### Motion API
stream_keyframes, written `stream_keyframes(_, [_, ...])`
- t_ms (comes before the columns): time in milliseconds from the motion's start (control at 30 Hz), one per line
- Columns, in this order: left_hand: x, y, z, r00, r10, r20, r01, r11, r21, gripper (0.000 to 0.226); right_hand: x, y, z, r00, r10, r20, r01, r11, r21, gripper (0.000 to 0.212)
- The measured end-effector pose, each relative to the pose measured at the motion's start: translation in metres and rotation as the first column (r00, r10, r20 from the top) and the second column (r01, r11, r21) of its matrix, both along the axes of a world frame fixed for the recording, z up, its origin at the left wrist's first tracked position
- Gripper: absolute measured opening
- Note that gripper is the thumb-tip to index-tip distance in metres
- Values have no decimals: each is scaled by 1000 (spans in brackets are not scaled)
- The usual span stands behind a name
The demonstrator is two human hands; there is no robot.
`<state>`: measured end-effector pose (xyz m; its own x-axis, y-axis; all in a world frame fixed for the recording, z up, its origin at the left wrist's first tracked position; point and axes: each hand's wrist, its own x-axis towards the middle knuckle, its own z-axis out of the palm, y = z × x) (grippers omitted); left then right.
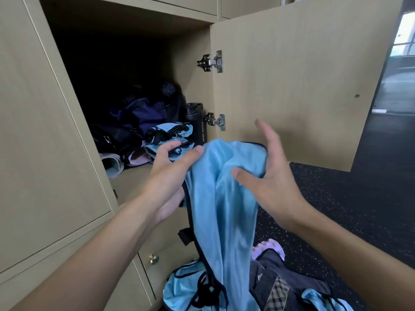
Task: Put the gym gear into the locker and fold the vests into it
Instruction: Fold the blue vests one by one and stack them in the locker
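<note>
One open locker [193, 70] fills upper centre of frame. We see inside: folded vest [173, 131], black bottle [197, 124], purple clothes [143, 113], rolled mat [113, 163] at lower left. Locker back dark; round dotted thing [168, 89] there, we cannot name it. Bottle reads "SPORT BOTTLE". Left hand [166, 176] pinches hanging vest [224, 198] at top edge, mid-frame; right hand [269, 187] spread wide, thumb touching fabric.

We see a black speckled rubber floor [336, 198] stretching off to the right, with a bright window [406, 34] at the far upper right. Low down, a small brass knob [153, 259] sits on a closed lower cabinet door [164, 243]
</note>
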<state>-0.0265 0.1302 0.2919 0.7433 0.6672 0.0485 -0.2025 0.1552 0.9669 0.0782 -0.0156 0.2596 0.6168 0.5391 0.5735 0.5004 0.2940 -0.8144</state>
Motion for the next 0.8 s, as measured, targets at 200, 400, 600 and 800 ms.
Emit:
stream_keyframes(200, [2,-9,-14,997,-80,-18,80,997,17,70,18,-9,5,995,-40,-95,31,995,-91,99])
stream_keyframes(400, [-2,-12,-21,991,-127,-44,130,989,68,85,14,-5,-1,988,-78,-135,59,988,-141,98])
stream_keyframes(600, [3,-5,-10,995,-30,90,23,997,76,74,14,-11,-3,969,116,-216,-157,971,-180,106])
stream_keyframes(800, [0,0,-20,1000,-19,13,18,999,28,79,18,-3,-3,978,15,-209,-40,993,-115,97])
